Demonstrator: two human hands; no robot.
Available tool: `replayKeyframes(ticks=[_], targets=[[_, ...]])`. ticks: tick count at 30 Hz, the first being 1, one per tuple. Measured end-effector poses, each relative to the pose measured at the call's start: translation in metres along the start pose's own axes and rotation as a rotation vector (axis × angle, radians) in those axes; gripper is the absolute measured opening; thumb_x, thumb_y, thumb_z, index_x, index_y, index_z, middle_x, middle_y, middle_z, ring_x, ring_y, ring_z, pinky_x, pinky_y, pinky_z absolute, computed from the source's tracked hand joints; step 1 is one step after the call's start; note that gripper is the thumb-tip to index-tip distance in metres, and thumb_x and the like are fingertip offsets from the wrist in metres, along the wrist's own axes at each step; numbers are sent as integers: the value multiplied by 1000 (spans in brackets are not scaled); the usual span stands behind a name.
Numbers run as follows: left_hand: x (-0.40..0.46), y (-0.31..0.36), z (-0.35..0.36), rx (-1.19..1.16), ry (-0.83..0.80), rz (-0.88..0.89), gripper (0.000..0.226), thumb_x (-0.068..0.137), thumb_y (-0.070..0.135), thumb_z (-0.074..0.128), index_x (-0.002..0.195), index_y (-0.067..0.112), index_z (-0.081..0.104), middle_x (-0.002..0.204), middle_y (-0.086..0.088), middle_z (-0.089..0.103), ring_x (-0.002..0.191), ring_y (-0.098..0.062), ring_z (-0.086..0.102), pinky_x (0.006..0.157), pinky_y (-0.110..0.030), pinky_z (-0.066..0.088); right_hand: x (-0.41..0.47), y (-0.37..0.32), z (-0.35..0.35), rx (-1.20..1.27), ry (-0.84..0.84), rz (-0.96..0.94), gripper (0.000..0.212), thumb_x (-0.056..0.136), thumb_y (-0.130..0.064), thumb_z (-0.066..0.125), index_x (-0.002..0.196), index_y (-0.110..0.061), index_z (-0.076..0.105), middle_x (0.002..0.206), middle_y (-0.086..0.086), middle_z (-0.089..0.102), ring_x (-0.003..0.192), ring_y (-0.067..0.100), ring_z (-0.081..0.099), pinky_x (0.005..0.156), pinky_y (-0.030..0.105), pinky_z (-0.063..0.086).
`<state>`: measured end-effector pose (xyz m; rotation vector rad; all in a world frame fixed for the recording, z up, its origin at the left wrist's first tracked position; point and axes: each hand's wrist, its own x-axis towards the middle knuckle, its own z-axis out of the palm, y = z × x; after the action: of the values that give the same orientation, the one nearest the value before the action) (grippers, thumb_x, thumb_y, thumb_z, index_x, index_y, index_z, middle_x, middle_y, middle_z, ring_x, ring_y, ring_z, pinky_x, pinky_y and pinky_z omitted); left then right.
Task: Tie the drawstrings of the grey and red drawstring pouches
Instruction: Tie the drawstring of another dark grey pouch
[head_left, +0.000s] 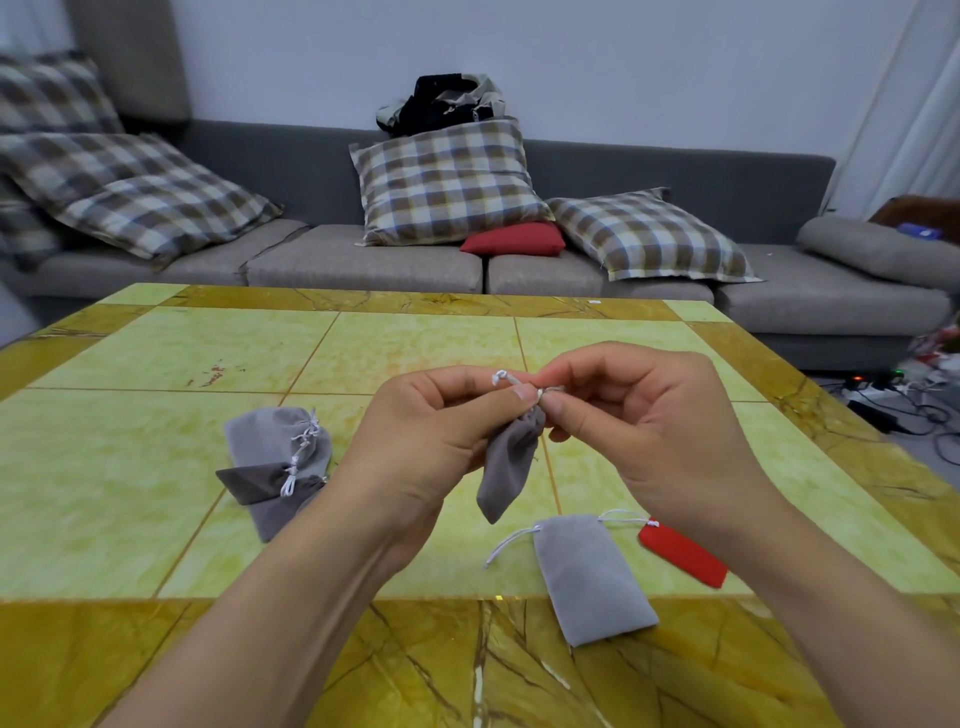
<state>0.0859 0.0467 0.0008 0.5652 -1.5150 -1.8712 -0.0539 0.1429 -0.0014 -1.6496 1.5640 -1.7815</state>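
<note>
Both hands meet above the middle of the table, and a small grey drawstring pouch (508, 462) hangs between them, its gathered neck pinched at the fingertips and its soft, velvety body drooping down clear of the tabletop. The left hand (441, 431) pinches the white drawstring (506, 378) between thumb and forefinger, a small knotted loop standing up just above them; the right hand (639, 415) nips the cord from the other side, fingers curled narrow. Left of the hands, three grey pouches (278, 462) with cinched necks lie overlapping in a pile. Nearer, a flat rectangular grey pouch (592, 577) rests with its cords loose, and just beside it a flat red pouch (683, 556). The table (208, 353) is glossy yellow-green marbled tile with a darker ochre border.
</note>
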Motion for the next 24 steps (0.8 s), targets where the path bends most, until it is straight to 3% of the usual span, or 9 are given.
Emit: replayKeyframes(ticks=[5,13,17,21,24], targets=[[-2,0,3,7,-9,-36,12,85,10,67,86,3,77,89,-16,76,82,-20,71,83,-30,58,0,-3,-3,23,8,18,19,81,9,72,85,-9,76,78,5,76,69,18,72,64,26,57],[-2,-3,7,-126,-3,-141,14,83,-2,65,95,-7,71,94,-24,71,87,-28,69,79,-29,60,-6,0,4,-341,17,-157,12,77,2,69,78,-10,66,73,-3,64,68,17,60,60,27,52],[-1,-1,7,-308,-93,-204,32,75,2,66,104,-11,67,103,-25,68,108,-34,67,90,-35,57,-8,4,13,-195,83,-125,9,79,-1,63,80,-10,61,75,-1,60,69,21,57,61,39,51],[-1,3,4,-416,-114,-232,31,71,3,67,101,-7,68,108,-24,66,115,-32,64,88,-31,57,-11,1,23,10,101,-77,14,88,4,57,85,-9,60,80,3,62,75,27,59,65,47,52],[0,4,0,-401,-127,-206,39,72,2,67,108,-11,65,116,-29,66,116,-33,63,93,-34,55,-10,0,24,88,68,-20,18,92,9,57,89,-8,62,82,-7,68,79,12,66,68,32,55]])
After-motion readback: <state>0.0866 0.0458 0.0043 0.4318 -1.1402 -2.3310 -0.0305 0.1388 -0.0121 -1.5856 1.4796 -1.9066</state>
